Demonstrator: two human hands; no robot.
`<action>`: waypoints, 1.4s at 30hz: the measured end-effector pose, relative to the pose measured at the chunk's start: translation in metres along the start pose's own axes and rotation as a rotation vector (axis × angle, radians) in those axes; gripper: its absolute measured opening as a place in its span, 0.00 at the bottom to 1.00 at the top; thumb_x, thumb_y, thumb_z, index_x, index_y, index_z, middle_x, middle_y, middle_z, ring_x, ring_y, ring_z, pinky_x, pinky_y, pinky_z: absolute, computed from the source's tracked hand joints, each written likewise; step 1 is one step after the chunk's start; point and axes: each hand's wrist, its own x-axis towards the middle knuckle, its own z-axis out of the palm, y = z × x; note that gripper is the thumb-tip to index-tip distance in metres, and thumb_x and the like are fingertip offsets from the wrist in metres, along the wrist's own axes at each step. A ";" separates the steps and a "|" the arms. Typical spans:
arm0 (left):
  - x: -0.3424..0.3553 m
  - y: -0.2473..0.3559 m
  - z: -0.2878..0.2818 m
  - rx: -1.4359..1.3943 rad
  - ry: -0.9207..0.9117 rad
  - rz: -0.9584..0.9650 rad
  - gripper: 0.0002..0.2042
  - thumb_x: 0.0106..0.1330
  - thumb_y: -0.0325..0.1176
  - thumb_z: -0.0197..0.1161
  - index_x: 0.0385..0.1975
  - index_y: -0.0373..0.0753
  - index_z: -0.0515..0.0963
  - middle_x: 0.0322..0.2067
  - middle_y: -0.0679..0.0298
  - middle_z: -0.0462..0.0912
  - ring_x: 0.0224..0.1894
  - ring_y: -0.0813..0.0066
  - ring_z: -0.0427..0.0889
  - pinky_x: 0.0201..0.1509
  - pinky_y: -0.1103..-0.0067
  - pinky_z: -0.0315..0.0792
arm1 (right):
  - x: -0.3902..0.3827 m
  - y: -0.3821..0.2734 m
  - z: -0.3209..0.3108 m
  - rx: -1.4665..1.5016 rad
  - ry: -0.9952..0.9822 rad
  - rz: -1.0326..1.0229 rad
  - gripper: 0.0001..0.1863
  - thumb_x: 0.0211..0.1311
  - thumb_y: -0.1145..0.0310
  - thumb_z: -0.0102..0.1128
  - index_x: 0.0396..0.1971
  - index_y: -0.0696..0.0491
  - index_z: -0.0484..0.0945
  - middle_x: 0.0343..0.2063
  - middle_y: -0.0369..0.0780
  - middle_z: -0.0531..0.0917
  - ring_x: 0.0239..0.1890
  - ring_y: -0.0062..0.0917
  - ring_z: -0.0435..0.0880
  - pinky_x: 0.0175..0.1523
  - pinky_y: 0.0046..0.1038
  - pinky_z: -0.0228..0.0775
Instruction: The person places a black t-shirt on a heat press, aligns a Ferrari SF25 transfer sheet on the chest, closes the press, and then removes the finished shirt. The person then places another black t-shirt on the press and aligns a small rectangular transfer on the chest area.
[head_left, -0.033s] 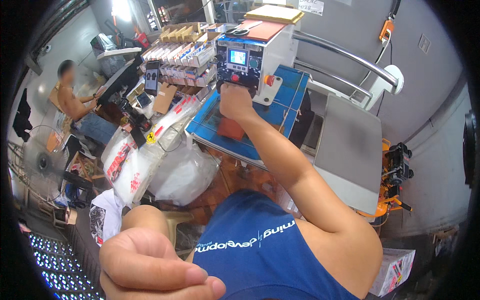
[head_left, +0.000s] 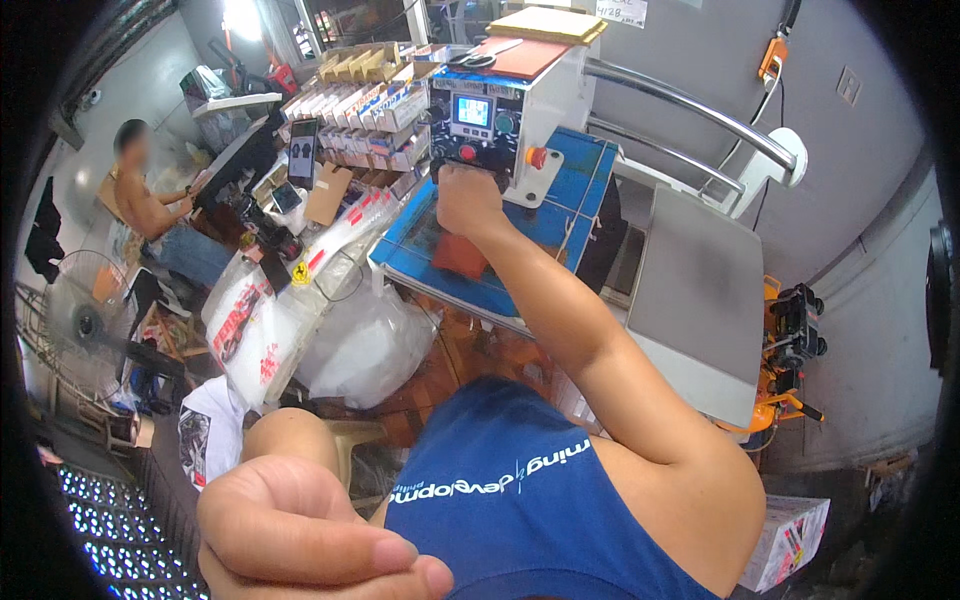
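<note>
My right hand (head_left: 468,203) is at the end of an outstretched arm, closed around the dark front handle just below the control panel (head_left: 473,122) of a heat press. Its fingers hide most of that handle. The panel has a small lit screen, a red button and a green knob. Below my hand, a reddish-brown square piece (head_left: 460,256) lies on the blue-covered press bed (head_left: 400,250). Close to the camera, my left hand (head_left: 310,530) is raised with fingers curled and thumb near the forefinger. Whatever it may hold is hidden.
Scissors (head_left: 472,60) and flat pads (head_left: 545,27) lie on the press. A grey platen (head_left: 695,290) stands right of it under metal rails. Leftward are a plastic-wrapped bundle (head_left: 240,320), boxes (head_left: 365,105), an upright phone (head_left: 303,150), a fan (head_left: 85,320) and a seated person (head_left: 150,190).
</note>
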 end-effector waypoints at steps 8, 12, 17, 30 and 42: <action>-0.009 -0.003 0.012 -0.221 -0.037 0.094 0.08 0.75 0.41 0.57 0.36 0.46 0.68 0.26 0.72 0.69 0.29 0.76 0.66 0.34 0.83 0.64 | 0.000 0.005 0.001 0.020 -0.045 -0.041 0.14 0.54 0.69 0.63 0.41 0.57 0.79 0.37 0.48 0.88 0.40 0.39 0.90 0.46 0.39 0.82; 0.005 -0.015 -0.011 -0.215 -0.236 0.296 0.08 0.75 0.41 0.57 0.38 0.45 0.70 0.31 0.73 0.70 0.31 0.76 0.69 0.36 0.84 0.67 | -0.001 0.006 0.001 0.011 -0.062 -0.047 0.14 0.55 0.69 0.61 0.41 0.57 0.79 0.38 0.49 0.87 0.41 0.40 0.90 0.46 0.40 0.81; 0.009 -0.019 -0.015 -0.320 -0.406 0.267 0.08 0.75 0.42 0.58 0.41 0.47 0.71 0.36 0.72 0.71 0.36 0.74 0.74 0.40 0.80 0.72 | -0.005 0.006 -0.007 0.039 -0.092 -0.027 0.15 0.57 0.66 0.60 0.42 0.58 0.79 0.40 0.51 0.87 0.43 0.42 0.89 0.49 0.42 0.81; -0.095 -0.284 0.025 0.060 -0.419 -0.635 0.06 0.66 0.25 0.64 0.39 0.32 0.84 0.33 0.56 0.86 0.33 0.69 0.85 0.41 0.77 0.77 | -0.092 0.074 -0.077 -0.035 -0.052 0.056 0.17 0.61 0.54 0.64 0.37 0.53 0.78 0.34 0.47 0.88 0.35 0.41 0.89 0.40 0.42 0.82; -0.273 -0.497 0.239 0.152 -0.868 -0.790 0.13 0.64 0.38 0.65 0.40 0.35 0.84 0.42 0.49 0.85 0.50 0.53 0.85 0.55 0.61 0.77 | -0.196 0.136 -0.143 -0.530 0.136 0.560 0.20 0.59 0.49 0.70 0.36 0.52 0.86 0.31 0.43 0.88 0.36 0.41 0.87 0.44 0.43 0.76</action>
